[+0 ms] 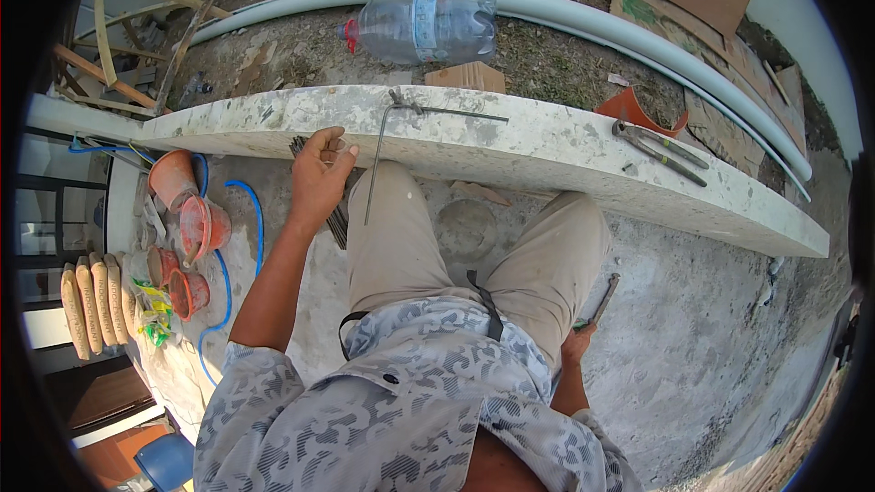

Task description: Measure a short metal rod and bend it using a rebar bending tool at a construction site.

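Observation:
My left hand (319,180) hangs by the near face of a low white wall (273,109), fingers loosely curled and apart, with nothing seen in it. Close to its right, a bent steel rod (375,164) lies over the wall top, one leg hanging down. A dark wire tie (401,106) sits at its bend. Thin dark rods (337,230) stand behind my left wrist. Beside my right thigh, my right hand (576,343) is closed round a long metal tool (604,299); its exact kind is unclear. A pair of pincers (661,150) rests on the wall top to the right.
Beyond the wall lie a large clear plastic bottle (447,23), white pipes (638,36) and an orange plastic piece (638,109). At left are orange buckets (205,228), a blue hose (258,219), several stacked bags (96,301) and scrap wood (114,27). Rough concrete floor (674,310) extends right.

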{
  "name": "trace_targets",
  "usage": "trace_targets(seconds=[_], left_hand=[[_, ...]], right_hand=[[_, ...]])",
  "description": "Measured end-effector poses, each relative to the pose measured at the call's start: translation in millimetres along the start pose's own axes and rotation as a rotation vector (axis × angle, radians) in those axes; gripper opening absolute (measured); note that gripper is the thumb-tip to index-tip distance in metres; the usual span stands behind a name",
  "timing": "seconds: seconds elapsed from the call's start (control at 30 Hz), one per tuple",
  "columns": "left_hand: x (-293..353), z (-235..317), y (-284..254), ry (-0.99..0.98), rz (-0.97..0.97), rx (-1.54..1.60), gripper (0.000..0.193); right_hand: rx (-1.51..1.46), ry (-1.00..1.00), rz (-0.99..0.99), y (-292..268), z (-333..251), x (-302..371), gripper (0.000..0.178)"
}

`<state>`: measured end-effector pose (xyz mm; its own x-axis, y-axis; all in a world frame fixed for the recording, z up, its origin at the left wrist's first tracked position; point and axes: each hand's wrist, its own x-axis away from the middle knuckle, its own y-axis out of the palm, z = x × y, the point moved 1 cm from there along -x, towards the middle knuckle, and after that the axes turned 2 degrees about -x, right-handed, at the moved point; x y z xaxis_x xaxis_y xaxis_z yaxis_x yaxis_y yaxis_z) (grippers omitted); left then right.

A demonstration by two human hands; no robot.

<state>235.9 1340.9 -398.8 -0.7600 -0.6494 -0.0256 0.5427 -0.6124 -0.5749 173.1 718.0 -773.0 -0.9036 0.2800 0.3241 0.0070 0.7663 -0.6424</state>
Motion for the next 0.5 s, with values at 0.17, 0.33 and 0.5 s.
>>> trace_targets(seconds=[0.17,0.33,0.5], left_hand=[[41,50,40,-0.038,-0.377,0.225,0.03],[77,70,129,-0.117,-0.876,0.481,0.036],[88,74,152,-0.238,-1.056,0.497,0.037]], right_hand=[[-0.845,0.353,-0.226,-120,-121,-11,0.061],[-0.842,0.069,-0.509,-139,-305,-2,0.067],[-0.064,-0.568,-0.815,-82,-456,49,0.077]])
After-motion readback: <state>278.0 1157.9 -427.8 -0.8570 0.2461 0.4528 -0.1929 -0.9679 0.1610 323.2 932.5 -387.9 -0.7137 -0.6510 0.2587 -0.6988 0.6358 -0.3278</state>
